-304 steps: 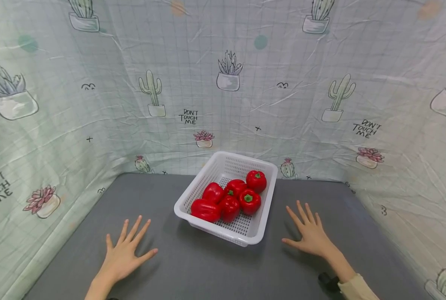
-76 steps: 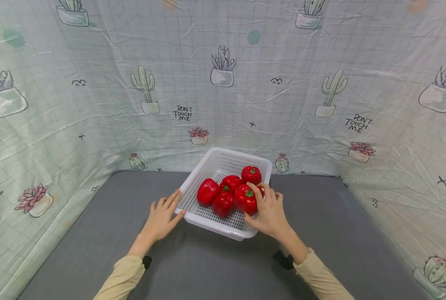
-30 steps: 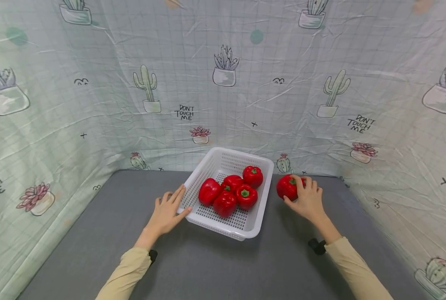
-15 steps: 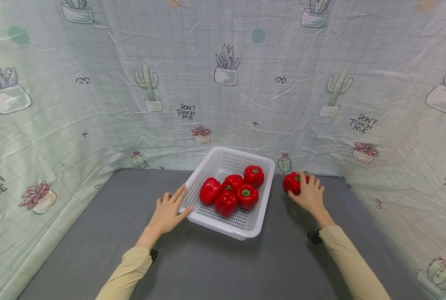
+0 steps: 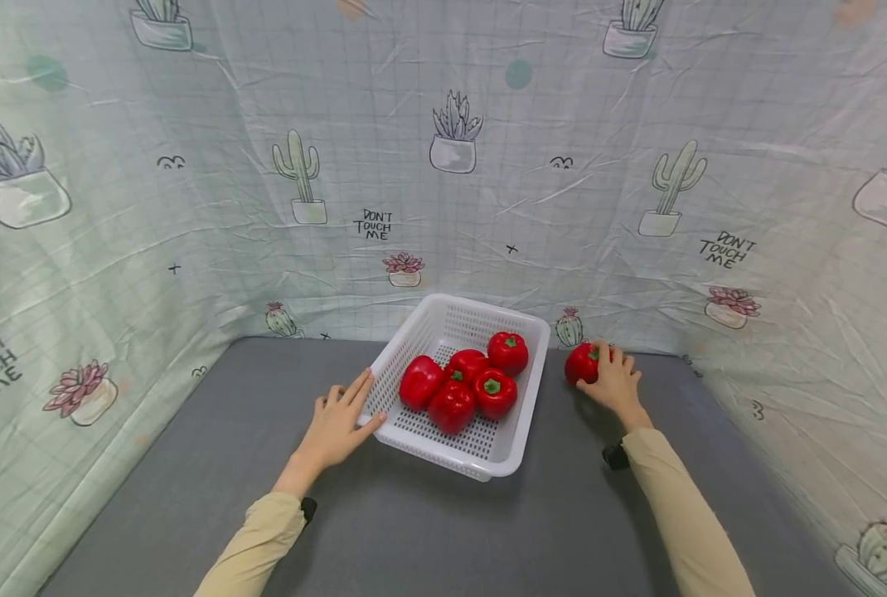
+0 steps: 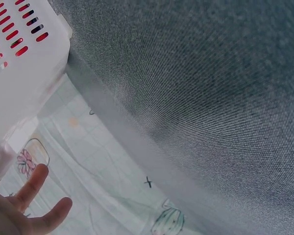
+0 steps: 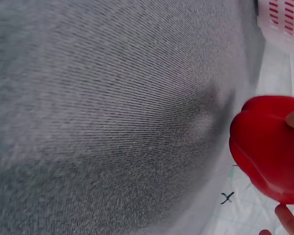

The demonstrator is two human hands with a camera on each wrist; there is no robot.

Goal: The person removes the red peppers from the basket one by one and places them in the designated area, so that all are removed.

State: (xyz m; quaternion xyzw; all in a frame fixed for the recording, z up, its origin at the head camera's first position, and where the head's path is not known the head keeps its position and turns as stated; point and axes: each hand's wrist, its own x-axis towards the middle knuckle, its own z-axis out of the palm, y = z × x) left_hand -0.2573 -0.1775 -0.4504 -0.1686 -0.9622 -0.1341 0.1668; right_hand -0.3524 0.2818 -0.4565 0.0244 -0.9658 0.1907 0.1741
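In the head view, my right hand [image 5: 617, 383] holds a glossy red bell pepper [image 5: 581, 365] right of the basket, near the table's far edge. The right wrist view shows the thumb against this pepper [image 7: 269, 147] and fingertips at its lower side. Whether the pepper touches the table, I cannot tell. My left hand [image 5: 335, 427] rests on the near left corner of a white perforated plastic basket [image 5: 521, 431], fingers extended along its rim. Two of its fingers [image 6: 34, 188] stick out past the basket wall in the left wrist view. Several red bell peppers [image 5: 453, 406] lie inside the basket.
A dark grey cloth-covered table [image 5: 443, 531] carries the basket. Behind and on both sides hangs a pale curtain [image 5: 488, 207] printed with potted cacti, close behind the basket and the held pepper. Black bands [image 5: 615, 456] sit at both wrists.
Both hands were spread apart earlier. The left came to the basket rim; the right gripped a pepper inside, lifted it out and carried it right and back. Over the last half second little has moved.
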